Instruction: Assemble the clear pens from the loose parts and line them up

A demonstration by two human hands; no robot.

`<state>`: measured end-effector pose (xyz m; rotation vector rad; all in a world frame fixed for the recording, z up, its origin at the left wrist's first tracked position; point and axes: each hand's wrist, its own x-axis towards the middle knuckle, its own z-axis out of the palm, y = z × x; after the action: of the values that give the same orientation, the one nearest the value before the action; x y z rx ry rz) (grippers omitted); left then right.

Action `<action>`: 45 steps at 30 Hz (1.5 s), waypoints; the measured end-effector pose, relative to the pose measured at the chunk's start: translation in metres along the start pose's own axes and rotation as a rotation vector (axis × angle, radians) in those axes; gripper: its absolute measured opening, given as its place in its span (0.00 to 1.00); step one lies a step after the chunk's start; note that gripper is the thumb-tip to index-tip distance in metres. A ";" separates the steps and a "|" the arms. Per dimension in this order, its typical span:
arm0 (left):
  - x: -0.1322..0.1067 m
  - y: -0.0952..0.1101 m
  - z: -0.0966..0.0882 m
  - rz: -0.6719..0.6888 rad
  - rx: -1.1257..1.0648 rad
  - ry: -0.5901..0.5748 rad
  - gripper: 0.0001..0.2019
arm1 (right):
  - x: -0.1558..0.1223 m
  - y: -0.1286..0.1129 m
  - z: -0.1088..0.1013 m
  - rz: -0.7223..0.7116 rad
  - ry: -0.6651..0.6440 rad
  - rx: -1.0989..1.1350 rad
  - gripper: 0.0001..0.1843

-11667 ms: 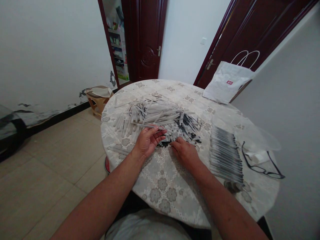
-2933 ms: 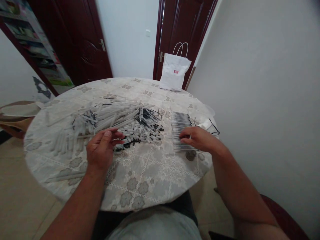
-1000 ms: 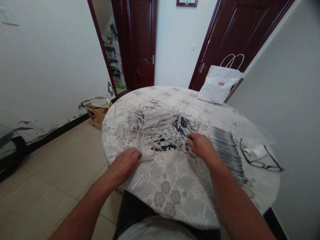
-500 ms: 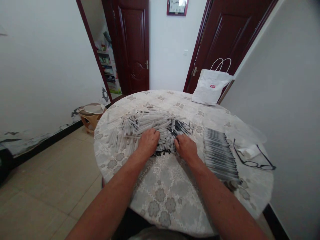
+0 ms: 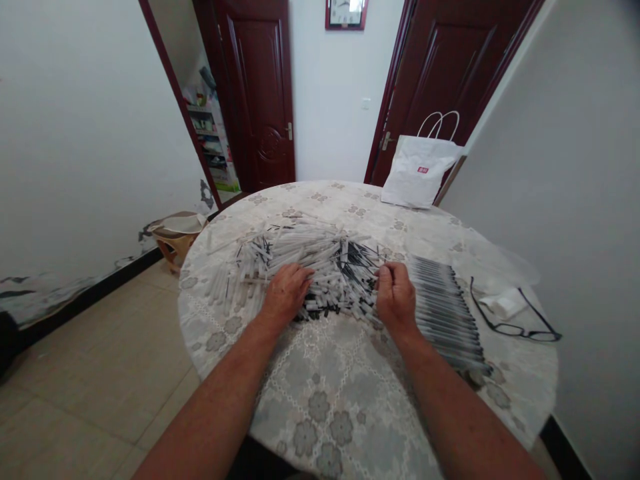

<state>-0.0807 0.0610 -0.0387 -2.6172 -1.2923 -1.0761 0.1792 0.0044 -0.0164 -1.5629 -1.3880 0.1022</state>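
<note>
A wide heap of loose pen parts lies mid-table: translucent white pen barrels [image 5: 310,243], thin dark pen refills [image 5: 357,257], and small pale and black end pieces [image 5: 327,300] along the front. My left hand [image 5: 287,290] rests at the heap's front left, fingers curled together over the barrels; whatever is between them is hidden. My right hand [image 5: 397,293] is closed in a pinch at the heap's right edge, beside the dark refills. What it pinches is too small to make out. To its right lies a neat row of pens [image 5: 445,310] with dark cores, side by side.
Black-framed glasses [image 5: 520,330] and a crumpled white tissue [image 5: 503,303] lie right of the pen row. A white paper bag [image 5: 417,173] stands at the table's back right. The round table wears a flowered cloth [image 5: 320,400]. A wooden stool [image 5: 175,243] stands left.
My right hand has moved right, from the front of the heap towards the pen row. My left hand has shifted slightly left and down. The view has shifted a little.
</note>
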 end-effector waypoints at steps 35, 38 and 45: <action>0.004 0.015 -0.008 -0.028 -0.476 0.104 0.09 | -0.008 0.000 0.001 -0.005 -0.190 0.388 0.18; 0.005 0.023 -0.013 -0.252 -0.774 0.020 0.13 | -0.012 -0.001 0.008 0.049 -0.380 0.542 0.20; 0.006 0.032 -0.012 -0.556 -1.336 -0.088 0.21 | -0.024 -0.001 0.016 0.338 -0.817 1.109 0.23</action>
<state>-0.0618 0.0408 -0.0177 -3.0632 -1.7585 -2.7010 0.1601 -0.0046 -0.0359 -0.7511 -1.2201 1.5681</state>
